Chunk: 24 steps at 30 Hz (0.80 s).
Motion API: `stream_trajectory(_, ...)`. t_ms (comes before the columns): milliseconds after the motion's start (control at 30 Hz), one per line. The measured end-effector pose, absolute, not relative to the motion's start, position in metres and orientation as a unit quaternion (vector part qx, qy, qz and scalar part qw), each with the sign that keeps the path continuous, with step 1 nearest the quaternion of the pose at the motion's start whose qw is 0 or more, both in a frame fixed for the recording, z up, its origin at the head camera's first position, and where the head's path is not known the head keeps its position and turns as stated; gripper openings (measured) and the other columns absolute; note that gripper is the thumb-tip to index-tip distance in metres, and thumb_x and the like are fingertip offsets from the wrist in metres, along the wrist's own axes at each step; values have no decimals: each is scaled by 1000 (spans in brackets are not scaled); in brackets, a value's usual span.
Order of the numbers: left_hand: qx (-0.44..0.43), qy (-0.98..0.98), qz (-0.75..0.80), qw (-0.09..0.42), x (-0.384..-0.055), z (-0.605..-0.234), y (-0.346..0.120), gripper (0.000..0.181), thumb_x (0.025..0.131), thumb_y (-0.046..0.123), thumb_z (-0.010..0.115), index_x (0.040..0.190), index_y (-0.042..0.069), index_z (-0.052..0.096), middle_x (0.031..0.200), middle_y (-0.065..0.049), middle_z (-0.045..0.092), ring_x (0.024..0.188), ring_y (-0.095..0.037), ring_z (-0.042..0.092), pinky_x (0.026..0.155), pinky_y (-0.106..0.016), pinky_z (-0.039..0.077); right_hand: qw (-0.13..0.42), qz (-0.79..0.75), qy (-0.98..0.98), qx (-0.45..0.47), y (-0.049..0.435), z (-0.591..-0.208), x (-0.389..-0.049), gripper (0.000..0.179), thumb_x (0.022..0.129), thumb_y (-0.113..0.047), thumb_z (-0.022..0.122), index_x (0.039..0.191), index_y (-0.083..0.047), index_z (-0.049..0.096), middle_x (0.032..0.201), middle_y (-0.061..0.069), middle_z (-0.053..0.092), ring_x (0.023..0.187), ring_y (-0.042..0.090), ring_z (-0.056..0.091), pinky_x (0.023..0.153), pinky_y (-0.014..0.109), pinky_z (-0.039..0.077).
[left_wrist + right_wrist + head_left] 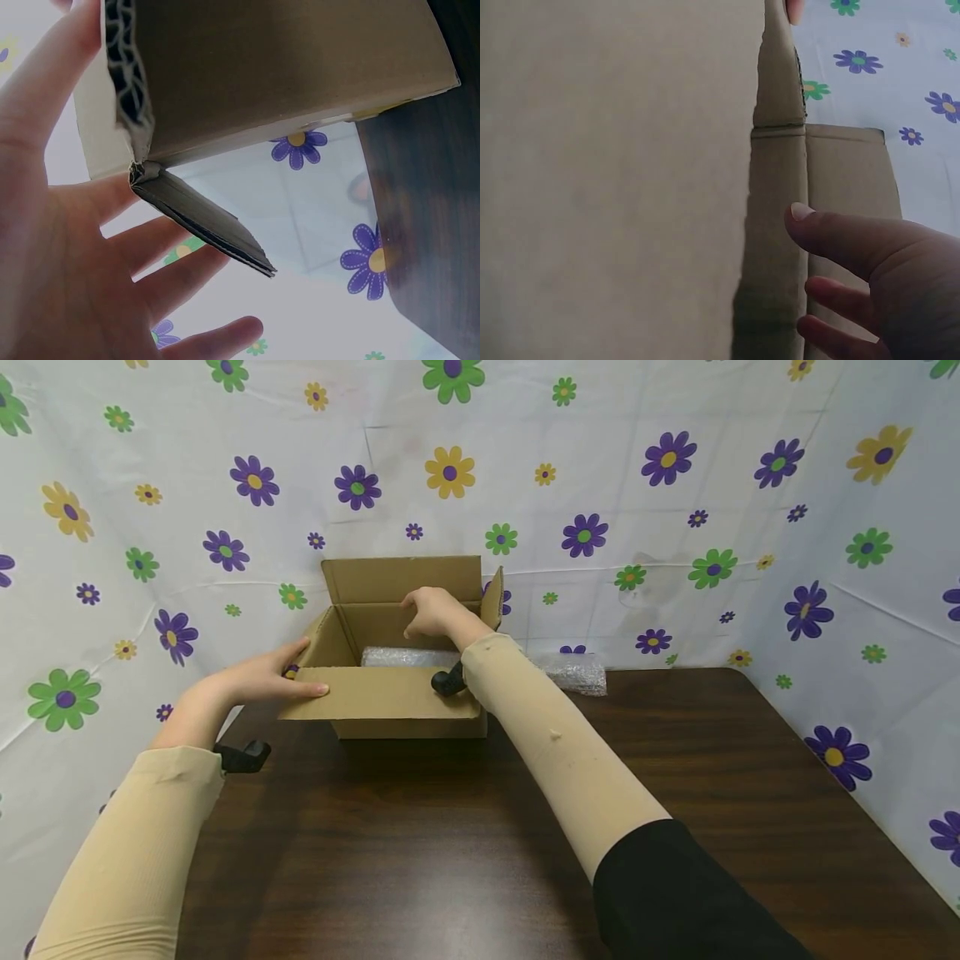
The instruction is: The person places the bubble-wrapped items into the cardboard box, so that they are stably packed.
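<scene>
An open cardboard box (408,728) stands at the back of the table with its flaps spread. My left hand (255,682) is at its left front corner, thumb along the front flap (378,693). The left wrist view shows the other fingers of that hand (82,262) extended and spread beside a folded side flap (206,217). Over the box opening is my right hand (435,612), fingers loosely bent, nothing visible in them; the right wrist view has this hand (904,277) near the inner back wall. Inside the box lies clear bubble wrap (408,657), partly hidden by the front flap.
Another bubble-wrapped bundle (576,673) lies on the table just right of the box. The dark wooden table (420,835) extends in front and to the right. A flower-print cloth (510,468) hangs close behind the box and along both sides.
</scene>
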<state>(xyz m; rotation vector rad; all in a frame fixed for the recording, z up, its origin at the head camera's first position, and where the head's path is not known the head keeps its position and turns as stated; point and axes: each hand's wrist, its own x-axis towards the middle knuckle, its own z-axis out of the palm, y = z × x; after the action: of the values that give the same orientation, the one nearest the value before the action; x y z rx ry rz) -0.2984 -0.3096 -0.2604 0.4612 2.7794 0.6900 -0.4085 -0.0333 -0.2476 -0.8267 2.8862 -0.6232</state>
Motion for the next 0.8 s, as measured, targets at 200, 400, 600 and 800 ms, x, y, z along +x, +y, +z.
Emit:
stream_trajectory(200,158,950,238,125,-297,-260,-310,104,90,44,66,153,-4,-2,156,-31,4,139,-51,14,108,-65,18,36,-213,935,-281,-32,-244,-404,55,87,-22,73,138,-11,55,142,5,50,134,21,41,107,28,34)
stream_trajectory(400,161,949,239,127,-298,-260,-310,103,90,44,66,153,-4,-1,156,-31,5,139,-51,16,108,-65,18,37,-235,923,-303,-25,-240,-396,56,88,-23,73,138,-10,54,141,6,51,131,22,43,105,29,37)
stream_trajectory(600,159,949,234,138,-299,-259,-311,105,90,46,64,153,-2,-4,156,-31,4,139,-51,16,107,-66,19,30,-244,909,-338,-14,-230,-383,54,88,-24,73,137,-11,55,138,8,54,128,25,48,103,32,39)
stream_trajectory(800,158,950,232,139,-297,-258,-311,104,90,47,64,153,-1,-4,156,-31,5,138,-52,16,106,-66,19,18,-264,894,-361,0,-222,-364,52,88,-27,73,136,-15,56,137,3,56,124,21,52,100,29,41)
